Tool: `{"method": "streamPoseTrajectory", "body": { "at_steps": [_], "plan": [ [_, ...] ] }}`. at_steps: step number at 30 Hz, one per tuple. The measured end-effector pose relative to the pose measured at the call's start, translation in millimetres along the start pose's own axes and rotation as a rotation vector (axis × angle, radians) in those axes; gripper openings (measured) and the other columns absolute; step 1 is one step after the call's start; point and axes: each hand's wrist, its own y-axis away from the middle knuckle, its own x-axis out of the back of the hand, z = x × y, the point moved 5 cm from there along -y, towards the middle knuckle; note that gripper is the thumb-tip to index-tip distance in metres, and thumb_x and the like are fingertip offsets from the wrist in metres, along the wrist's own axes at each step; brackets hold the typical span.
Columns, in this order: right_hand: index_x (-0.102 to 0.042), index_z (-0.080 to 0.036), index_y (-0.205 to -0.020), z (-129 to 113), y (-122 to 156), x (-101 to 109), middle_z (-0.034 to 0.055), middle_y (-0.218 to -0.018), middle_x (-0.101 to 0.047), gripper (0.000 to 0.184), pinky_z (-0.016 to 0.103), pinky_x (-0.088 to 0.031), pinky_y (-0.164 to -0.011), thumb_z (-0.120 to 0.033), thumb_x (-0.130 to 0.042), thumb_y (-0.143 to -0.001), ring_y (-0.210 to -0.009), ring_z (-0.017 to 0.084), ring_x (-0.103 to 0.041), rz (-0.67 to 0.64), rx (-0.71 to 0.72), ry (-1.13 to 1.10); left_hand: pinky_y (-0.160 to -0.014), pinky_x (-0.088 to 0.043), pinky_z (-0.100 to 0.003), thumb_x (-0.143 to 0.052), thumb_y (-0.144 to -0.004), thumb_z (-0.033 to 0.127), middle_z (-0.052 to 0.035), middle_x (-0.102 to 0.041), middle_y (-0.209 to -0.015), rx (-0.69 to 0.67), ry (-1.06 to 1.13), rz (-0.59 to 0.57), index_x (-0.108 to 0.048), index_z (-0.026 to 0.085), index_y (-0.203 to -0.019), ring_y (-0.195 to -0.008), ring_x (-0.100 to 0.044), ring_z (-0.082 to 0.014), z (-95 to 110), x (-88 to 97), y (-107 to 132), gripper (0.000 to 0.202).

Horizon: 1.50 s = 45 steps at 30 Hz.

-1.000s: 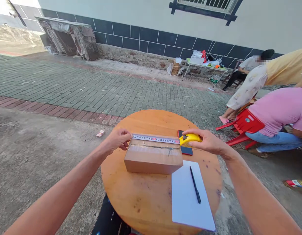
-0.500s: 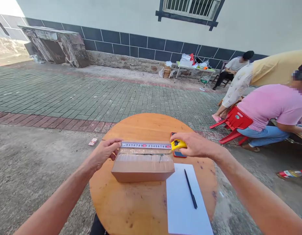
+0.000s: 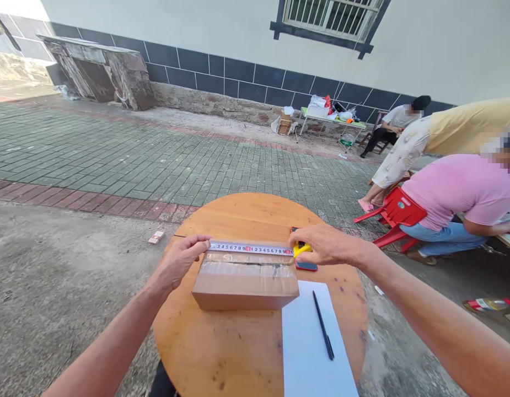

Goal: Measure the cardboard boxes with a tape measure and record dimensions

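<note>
A brown cardboard box (image 3: 245, 281), sealed with clear tape, lies on the round wooden table (image 3: 221, 353). Along its far top edge stretches the blade of a tape measure (image 3: 263, 250), its numbers facing up. My left hand (image 3: 182, 259) pinches the blade's end at the box's left corner. At the right corner, my right hand (image 3: 321, 245) is closed around the yellow tape measure case, which the fingers partly cover. A red-edged phone-like object (image 3: 306, 266) lies beneath that hand, mostly hidden.
White paper (image 3: 308, 336) with a black pen (image 3: 323, 325) on it lies right of the box. A person in pink (image 3: 457, 187) sits on a red chair (image 3: 401, 207) at the right; other people are beyond. A bottle (image 3: 488, 305) lies on the ground.
The view has shifted slightly, so the scene sits a little differently. Both hands keep hold of the tape measure along the box; my right fingers now cover more of the case.
</note>
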Motion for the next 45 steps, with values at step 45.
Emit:
{"method": "streamPoseTrajectory", "body": {
  "at_steps": [45],
  "plan": [
    [-0.060,-0.016,-0.117,51.8,8.9,-63.2,0.0062,-0.096,-0.066,0.065,0.020,-0.045,-0.052,-0.040,-0.082,-0.061,-0.072,0.014,-0.059,-0.054,0.050,-1.498,-0.065,-0.048,-0.029,-0.063,-0.065,0.058,-0.0037,-0.072,-0.082,-0.027,-0.188,0.136,-0.072,0.020,-0.092,-0.076,-0.062,-0.0230,16.3,-0.5,14.8,0.048]
  ]
}}
